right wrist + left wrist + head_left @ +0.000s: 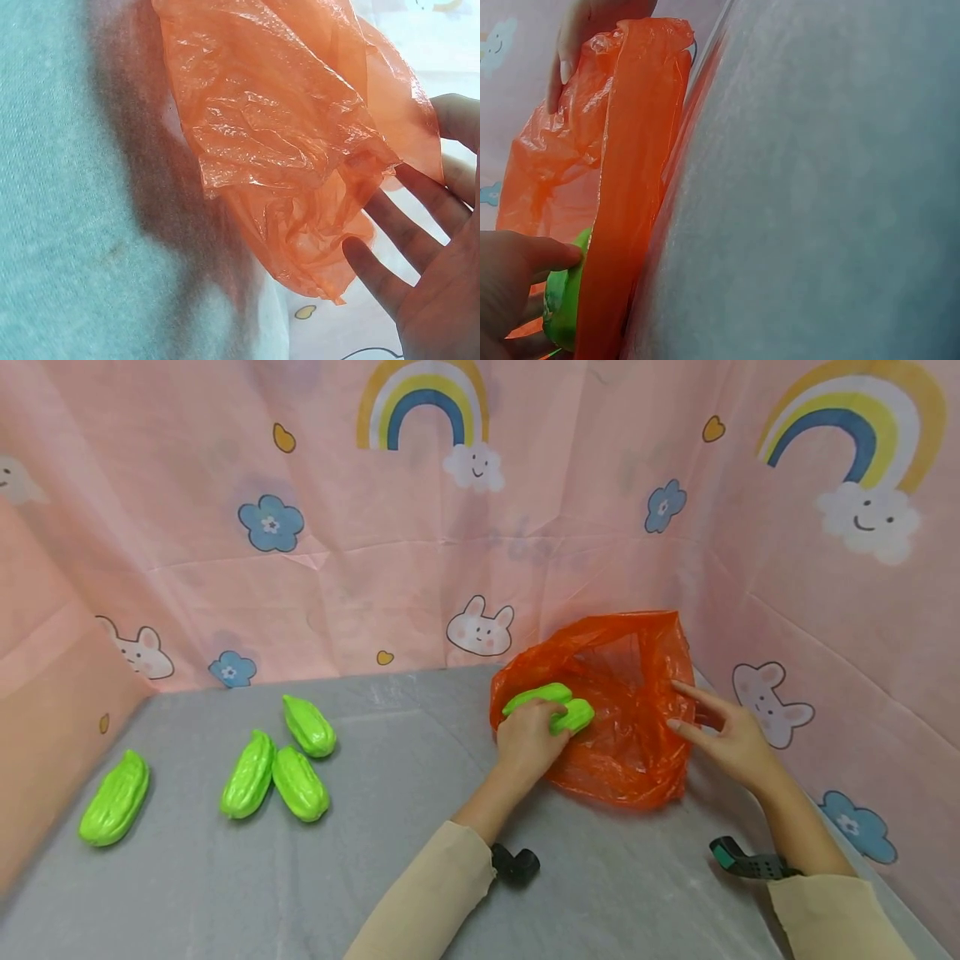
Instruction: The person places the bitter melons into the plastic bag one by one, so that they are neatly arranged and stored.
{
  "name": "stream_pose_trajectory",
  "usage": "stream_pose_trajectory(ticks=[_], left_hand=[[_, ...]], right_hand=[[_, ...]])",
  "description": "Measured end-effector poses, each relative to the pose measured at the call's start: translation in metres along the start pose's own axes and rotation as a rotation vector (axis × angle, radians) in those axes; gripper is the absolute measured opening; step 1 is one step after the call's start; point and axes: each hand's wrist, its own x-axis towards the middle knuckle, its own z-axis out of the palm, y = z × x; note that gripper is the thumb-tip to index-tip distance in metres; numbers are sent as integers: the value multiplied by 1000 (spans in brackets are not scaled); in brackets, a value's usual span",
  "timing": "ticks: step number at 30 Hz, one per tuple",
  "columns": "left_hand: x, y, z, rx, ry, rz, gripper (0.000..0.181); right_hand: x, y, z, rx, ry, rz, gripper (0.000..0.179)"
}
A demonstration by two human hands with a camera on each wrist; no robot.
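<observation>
My left hand (527, 745) reaches into the mouth of a red-orange plastic bag (615, 752) and holds a green toy bitter melon (574, 716) between thumb and fingers. Just behind it, inside the bag, lies a second bitter melon (542, 695). The left wrist view shows the thumb on the held bitter melon (568, 292), beside the bag's edge. At the bag's right side, my right hand (733, 745) has its fingers spread, fingertips against the crinkled plastic. From the right wrist, the bag (277, 127) hides part of those fingers.
On the grey tabletop (405, 793), three bitter melons (298, 783) lie grouped at left and another bitter melon (115, 799) lies farther left. Pink printed cloth (360, 568) walls the back and sides, close to the right hand.
</observation>
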Motion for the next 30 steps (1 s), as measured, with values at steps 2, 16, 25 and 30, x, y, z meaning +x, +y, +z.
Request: stream_pose_trajectory(ticks=[2, 16, 25, 30], left_hand=[[-1, -2, 0, -1, 0, -5, 30], [-5, -10, -12, 10, 30, -9, 30], [-10, -16, -44, -22, -10, 17, 28], [-12, -20, -61, 1, -14, 32, 29]], right_hand=[[0, 1, 1, 1, -4, 3, 59], [4, -4, 7, 6, -32, 18, 60], [5, -6, 2, -11, -19, 18, 61], [4, -4, 2, -10, -18, -3, 61]])
